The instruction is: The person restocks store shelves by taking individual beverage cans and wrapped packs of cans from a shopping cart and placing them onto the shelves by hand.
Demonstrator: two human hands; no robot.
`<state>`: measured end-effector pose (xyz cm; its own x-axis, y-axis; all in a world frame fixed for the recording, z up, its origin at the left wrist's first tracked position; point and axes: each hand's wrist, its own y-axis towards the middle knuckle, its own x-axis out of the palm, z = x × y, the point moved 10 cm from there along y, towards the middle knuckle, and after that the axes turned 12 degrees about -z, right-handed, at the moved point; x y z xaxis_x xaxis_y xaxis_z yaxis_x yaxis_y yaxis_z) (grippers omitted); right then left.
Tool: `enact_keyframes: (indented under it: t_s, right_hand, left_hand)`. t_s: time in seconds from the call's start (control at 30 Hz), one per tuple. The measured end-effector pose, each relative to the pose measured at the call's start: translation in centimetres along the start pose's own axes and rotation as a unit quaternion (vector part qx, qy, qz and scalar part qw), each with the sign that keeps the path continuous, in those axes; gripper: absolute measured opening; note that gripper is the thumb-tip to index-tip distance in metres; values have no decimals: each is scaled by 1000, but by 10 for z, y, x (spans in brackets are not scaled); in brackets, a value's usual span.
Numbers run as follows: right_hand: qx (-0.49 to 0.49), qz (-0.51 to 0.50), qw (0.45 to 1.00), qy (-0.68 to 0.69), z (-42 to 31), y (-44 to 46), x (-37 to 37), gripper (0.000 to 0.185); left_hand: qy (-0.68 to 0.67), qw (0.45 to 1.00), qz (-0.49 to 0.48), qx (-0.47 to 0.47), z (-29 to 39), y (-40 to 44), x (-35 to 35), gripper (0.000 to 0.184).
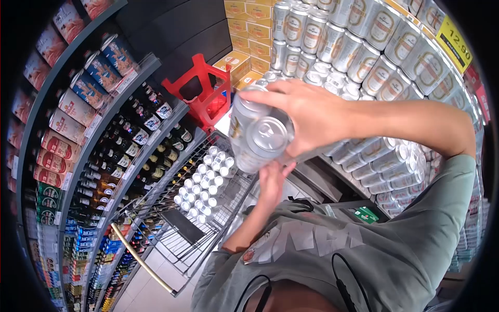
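Several silver beer cans (249, 151) are held together in front of my chest; two can tops show clearly. My right hand (309, 112) reaches over from the right, its fingers wrapped round the far side and top of the cans. From below, my left hand (273, 182) presses against the lower end of the cans, its fingertips partly hidden. Below and left of the cans is a metal shopping cart (176, 249), holding rows of silver cans (205, 182) standing upright.
Stacked silver beer cans (332, 44) rise behind my right arm, with a yellow price tag (455, 44) above. A red plastic stool (200, 88) stands near yellow cartons (249, 31). Curved shelves (78, 135) of bottles and cans line the left. The cart's handle (140, 257) points toward me.
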<state>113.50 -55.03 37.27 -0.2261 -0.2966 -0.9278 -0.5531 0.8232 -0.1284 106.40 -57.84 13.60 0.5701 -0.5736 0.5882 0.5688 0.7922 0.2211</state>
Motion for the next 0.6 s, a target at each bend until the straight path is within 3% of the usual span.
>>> enact_keyframes:
  t_s: [0.07, 0.17, 0.27, 0.33, 0.43, 0.6]
  right_hand:
    - [-56, 48, 997, -24, 10, 6, -23, 106]
    - [-66, 100, 992, -33, 44, 24, -47, 104]
    - [-46, 103, 993, -15, 77, 54, -64, 104]
    - [-36, 92, 995, -3, 99, 78, -77, 105]
    - [0, 76, 997, 23, 144, 119, -79, 106]
    - [89, 61, 994, -4, 225, 187, -74, 109]
  left_hand:
    - [97, 995, 37, 11, 3, 33, -17, 53]
    - [186, 975, 114, 39, 41, 76, -19, 55]
    - [161, 966, 192, 69, 60, 115, -31, 49]
    - [155, 969, 172, 83, 67, 149, -35, 51]
    - [145, 958, 157, 193, 67, 199, -77, 49]
    - [97, 960, 137, 223, 35, 266, -132, 57]
